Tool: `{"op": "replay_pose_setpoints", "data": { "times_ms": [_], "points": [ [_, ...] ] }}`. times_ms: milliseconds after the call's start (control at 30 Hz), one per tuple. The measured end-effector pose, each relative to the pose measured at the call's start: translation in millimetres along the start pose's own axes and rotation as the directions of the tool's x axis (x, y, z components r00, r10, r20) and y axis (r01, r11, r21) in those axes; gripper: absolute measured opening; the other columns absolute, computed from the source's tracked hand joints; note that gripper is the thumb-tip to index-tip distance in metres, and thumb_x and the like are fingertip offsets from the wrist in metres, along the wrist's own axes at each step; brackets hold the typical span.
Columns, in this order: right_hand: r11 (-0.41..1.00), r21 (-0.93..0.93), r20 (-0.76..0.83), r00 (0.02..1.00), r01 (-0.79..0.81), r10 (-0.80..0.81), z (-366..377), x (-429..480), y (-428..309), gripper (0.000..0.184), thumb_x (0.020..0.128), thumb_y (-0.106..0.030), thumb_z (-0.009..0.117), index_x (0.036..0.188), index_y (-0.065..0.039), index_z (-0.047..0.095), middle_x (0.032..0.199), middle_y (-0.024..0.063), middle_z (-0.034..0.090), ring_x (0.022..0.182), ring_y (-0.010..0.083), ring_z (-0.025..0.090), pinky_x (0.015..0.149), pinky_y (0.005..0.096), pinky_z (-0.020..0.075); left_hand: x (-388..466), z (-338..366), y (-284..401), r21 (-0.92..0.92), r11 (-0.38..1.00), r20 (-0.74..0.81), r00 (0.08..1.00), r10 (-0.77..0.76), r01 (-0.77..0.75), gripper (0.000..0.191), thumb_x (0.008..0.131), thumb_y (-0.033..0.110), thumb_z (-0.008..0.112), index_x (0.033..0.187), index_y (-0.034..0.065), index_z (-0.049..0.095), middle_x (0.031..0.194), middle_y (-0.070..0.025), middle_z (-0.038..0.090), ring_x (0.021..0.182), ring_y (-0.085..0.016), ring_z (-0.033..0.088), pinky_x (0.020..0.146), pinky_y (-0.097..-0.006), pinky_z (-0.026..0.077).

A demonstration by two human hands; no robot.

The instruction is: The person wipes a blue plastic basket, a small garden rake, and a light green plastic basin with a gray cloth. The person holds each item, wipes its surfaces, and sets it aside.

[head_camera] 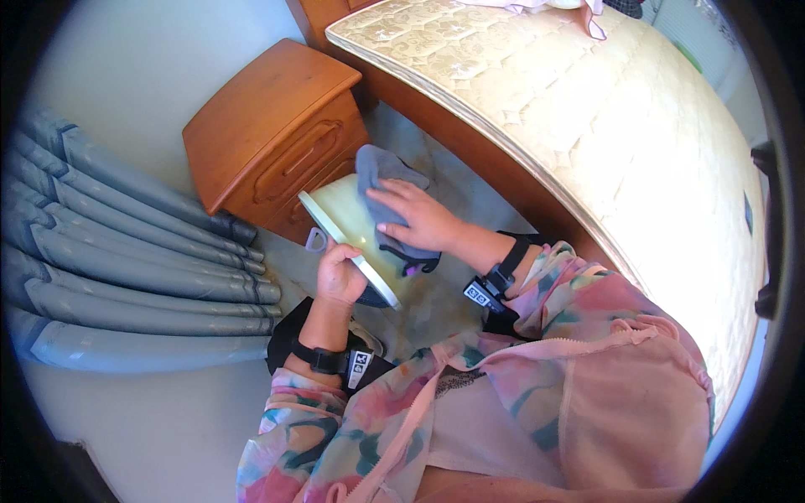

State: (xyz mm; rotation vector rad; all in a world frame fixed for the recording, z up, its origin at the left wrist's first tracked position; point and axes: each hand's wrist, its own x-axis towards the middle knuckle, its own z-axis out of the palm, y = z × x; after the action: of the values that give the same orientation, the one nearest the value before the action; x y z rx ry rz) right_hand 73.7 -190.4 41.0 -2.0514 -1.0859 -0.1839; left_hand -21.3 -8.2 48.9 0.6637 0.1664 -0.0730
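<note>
A pale green plastic bin or similar container (343,198) is held on its side in front of me. My left hand (341,276) grips its rim (327,224), with the thumb over the edge. Against the outer wall, my right hand (415,217) presses a grey cloth (380,165) edged in dark trim. A small pale purple loop (316,239) shows beside the rim near my left fingers. The container's inside and far end are mostly hidden.
Just beyond stands a wooden nightstand (277,113). A bed with a cream quilted mattress (534,113) fills the right side. Blue-grey curtains (138,251) hang at left, reaching near the tiled floor (418,308).
</note>
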Motion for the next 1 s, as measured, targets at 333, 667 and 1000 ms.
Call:
{"op": "replay_pose_setpoints", "data": {
  "times_ms": [333,667,1000],
  "points": [
    [0.987,-0.126,0.031,0.995,0.098,-0.095,4.3,11.9,-12.1,0.049,0.087,-0.034,0.063,0.132,-0.017,0.055,0.14,0.012,0.05,0.131,0.0314,0.044,0.101,0.0467,0.0402,2.4,4.3,-9.3,0.159,0.986,-0.166,0.984,0.068,-0.041,0.041,0.096,0.015,0.054,0.135,0.0086,0.046,0.126,-0.0093,0.055,0.114,-0.024,0.056,0.095,-0.0389,0.047],
    [0.806,0.515,0.018,0.944,-0.292,0.33,-23.2,20.2,44.1,0.056,0.094,-0.041,0.058,0.137,-0.006,0.048,0.134,0.021,0.054,0.124,0.0338,0.052,0.105,0.0377,0.0389,-16.5,7.7,12.4,0.311,0.94,-0.13,0.974,0.186,-0.138,0.044,0.097,0.02,0.057,0.135,-0.0008,0.046,0.122,-0.0135,0.06,0.107,-0.024,0.06,0.093,-0.0369,0.049],
    [0.292,0.657,0.312,0.603,-0.695,0.734,-3.9,4.9,90.1,0.047,0.098,-0.049,0.049,0.117,-0.008,0.06,0.097,0.011,0.068,0.082,0.021,0.065,0.074,0.0354,0.0525,-21.5,-10.4,19.0,0.111,0.931,-0.042,0.934,0.354,-0.348,0.047,0.096,0.021,0.059,0.135,-0.0009,0.046,0.125,-0.0158,0.059,0.112,-0.028,0.059,0.098,-0.0408,0.048]
  ]
}}
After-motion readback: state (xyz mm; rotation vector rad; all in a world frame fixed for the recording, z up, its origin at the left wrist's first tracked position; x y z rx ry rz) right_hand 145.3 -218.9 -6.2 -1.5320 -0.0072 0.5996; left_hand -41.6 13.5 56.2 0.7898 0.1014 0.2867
